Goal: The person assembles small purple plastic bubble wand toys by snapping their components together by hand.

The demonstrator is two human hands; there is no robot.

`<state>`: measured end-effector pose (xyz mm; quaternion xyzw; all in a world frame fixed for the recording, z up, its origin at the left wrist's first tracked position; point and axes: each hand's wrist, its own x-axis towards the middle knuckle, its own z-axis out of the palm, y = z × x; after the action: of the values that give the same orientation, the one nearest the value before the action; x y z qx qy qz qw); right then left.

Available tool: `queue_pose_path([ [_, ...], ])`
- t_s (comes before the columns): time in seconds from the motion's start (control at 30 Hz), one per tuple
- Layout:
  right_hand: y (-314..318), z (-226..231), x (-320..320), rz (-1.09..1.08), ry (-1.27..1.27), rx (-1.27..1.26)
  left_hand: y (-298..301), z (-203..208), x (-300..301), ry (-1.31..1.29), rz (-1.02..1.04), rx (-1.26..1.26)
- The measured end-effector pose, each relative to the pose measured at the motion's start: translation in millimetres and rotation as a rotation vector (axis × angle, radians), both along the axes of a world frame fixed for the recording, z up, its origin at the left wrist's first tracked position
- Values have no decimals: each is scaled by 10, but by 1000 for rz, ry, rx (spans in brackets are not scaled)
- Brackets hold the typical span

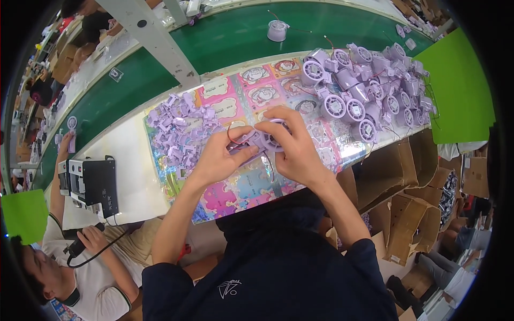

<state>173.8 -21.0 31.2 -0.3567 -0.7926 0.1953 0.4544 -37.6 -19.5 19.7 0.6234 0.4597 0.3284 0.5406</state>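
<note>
1. Head view, centre: both hands are working together over the bench. The left hand point(219, 158) is pinching a small lilac plastic piece point(242, 146) against the side of a round lilac fan housing point(269, 138), fingers closed on it.
2. The right hand point(292, 144) is clamping that fan housing from above and the far side, thumb and fingers wrapped tight around its rim, holding it just above the colourful printed sheet point(235, 190).
3. A thin red wire point(231, 134) is looping out between the two hands, so the fan's lead is hanging free near the joint.
4. Judging by the grip, the step in hand looks like the small piece being seated onto the housing; whether it has clicked home I cannot tell, the fingers are covering the seam.
5. The next move is likely calling for a firm squeeze with the wire kept out of the gap.
6. Head view, left of the hands: a heap of loose lilac clips point(179, 125) is lying close by on the sheet.
7. To the right, a pile of finished-looking fan units point(369, 80) is crowding the bench end.
8. Beyond, the green conveyor belt point(225, 37) is carrying one lone housing point(277, 30).
9. Lower left, a co-worker's hand point(93, 238) is gripping a black corded tool beside a black box point(96, 184).
</note>
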Motion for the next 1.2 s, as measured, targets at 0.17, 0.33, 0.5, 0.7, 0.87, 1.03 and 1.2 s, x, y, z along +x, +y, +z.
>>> queue_pose_path([
  [0.17, 113, -32, 30, 68, -44, -75, 1, -72, 13, -28, 63, -20],
  [0.33, 288, -164, -72, 132, 172, -234, 71, -129, -162, -92, 84, -35],
  [0.5, 358, -708, -306, -9, -140, -139, 556, 137, -282, 151, 363, 307],
  [0.7, 447, -818, -672, -19, -260, 40, 1419, 238, 61, 19, 447, 291],
  [0.87, 447, -854, -380, -29, -312, 178, 2409, -324, -110, 295, 527, 262],
  [1.03, 333, -852, 138, -141, -251, 82, 2999, -669, -313, 313, 767, -73],
  [1.2, 349, -848, 111, -225, -219, -26, 3177, -790, -422, 502, 961, -42],
])
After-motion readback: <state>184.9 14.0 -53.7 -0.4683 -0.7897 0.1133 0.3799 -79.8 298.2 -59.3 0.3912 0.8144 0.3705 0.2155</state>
